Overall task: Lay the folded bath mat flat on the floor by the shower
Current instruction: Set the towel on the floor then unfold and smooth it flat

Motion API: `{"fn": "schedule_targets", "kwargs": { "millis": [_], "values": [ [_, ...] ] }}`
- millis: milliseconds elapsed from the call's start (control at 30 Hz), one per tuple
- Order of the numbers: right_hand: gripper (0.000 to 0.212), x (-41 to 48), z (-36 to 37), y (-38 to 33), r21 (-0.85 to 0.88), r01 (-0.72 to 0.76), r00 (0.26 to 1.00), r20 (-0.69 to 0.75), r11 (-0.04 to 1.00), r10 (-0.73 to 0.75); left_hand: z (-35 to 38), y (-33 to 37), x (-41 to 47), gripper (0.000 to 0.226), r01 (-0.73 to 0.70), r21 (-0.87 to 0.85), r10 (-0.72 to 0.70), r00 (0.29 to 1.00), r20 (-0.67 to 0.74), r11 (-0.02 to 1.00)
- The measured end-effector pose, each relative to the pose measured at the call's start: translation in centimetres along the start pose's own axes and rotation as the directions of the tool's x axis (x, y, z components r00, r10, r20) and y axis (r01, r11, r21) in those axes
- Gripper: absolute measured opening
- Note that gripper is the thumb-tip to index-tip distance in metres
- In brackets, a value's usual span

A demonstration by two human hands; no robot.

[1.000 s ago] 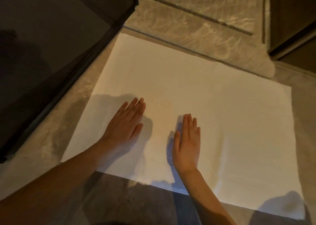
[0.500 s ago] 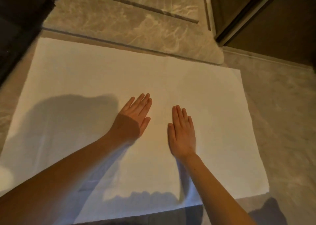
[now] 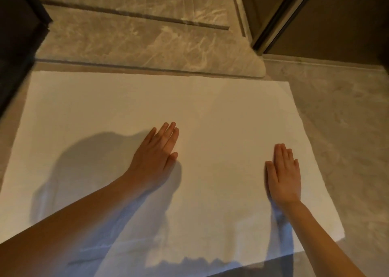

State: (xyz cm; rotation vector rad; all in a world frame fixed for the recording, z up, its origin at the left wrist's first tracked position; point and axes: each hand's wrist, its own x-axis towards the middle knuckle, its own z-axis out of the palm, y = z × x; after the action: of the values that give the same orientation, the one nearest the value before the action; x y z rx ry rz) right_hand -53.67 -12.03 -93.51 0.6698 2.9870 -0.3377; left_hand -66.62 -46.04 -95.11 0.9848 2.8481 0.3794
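The white bath mat (image 3: 210, 112) lies spread out flat on the marbled floor, its far edge along the raised stone threshold (image 3: 147, 43) of the shower. My left hand (image 3: 153, 158) rests palm down near the mat's middle, fingers straight and together. My right hand (image 3: 283, 175) lies flat on the mat's right part, close to its right edge. Neither hand grips anything. Shadows of my arms and head fall across the near half of the mat.
A dark glass panel (image 3: 14, 45) stands at the far left. A dark door with a metal frame (image 3: 280, 19) stands at the far right. Bare grey marbled floor (image 3: 341, 129) runs along the mat's right side.
My right hand has slid to the right across the mat, away from my left hand. My left hand has stayed near the middle. The view has swung right over the mat.
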Motion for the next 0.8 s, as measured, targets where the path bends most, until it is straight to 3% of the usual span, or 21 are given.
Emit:
{"fn": "schedule_targets", "kwargs": {
  "millis": [200, 367, 533, 667, 800],
  "values": [
    [0.059, 4.4, 2.1, -17.0, 0.166, 0.36, 0.933, -0.064, 0.918, -0.354, -2.3, -3.3, 6.4, 0.057, 0.014, 0.055, -0.007, 0.992, -0.129, 0.998],
    [0.056, 8.5, 5.4, -25.2, 0.169, 0.446, 0.892, -0.006, 0.879, -0.451, -0.9, -5.3, 7.3, 0.058, 0.061, 0.033, -0.056, 0.988, -0.141, 0.998],
    [0.058, 10.8, 5.3, -19.7, 0.015, 0.454, 0.89, 0.043, 0.891, -0.454, -0.4, -5.9, 7.8, 0.06, 0.065, 0.049, -0.059, 0.992, -0.112, 0.997],
    [0.06, 12.6, 2.7, -10.8, -0.033, 0.25, 0.968, -0.011, 0.968, -0.25, -0.2, -6.2, 7.9, 0.061, 0.053, 0.058, -0.048, 0.995, -0.092, 0.997],
    [0.066, 13.3, 0.6, -3.7, -0.033, 0.058, 0.998, 0.005, 0.998, -0.058, 0.0, -6.5, 8.1, 0.061, 0.044, 0.055, -0.039, 0.995, -0.093, 0.998]
  ]
}}
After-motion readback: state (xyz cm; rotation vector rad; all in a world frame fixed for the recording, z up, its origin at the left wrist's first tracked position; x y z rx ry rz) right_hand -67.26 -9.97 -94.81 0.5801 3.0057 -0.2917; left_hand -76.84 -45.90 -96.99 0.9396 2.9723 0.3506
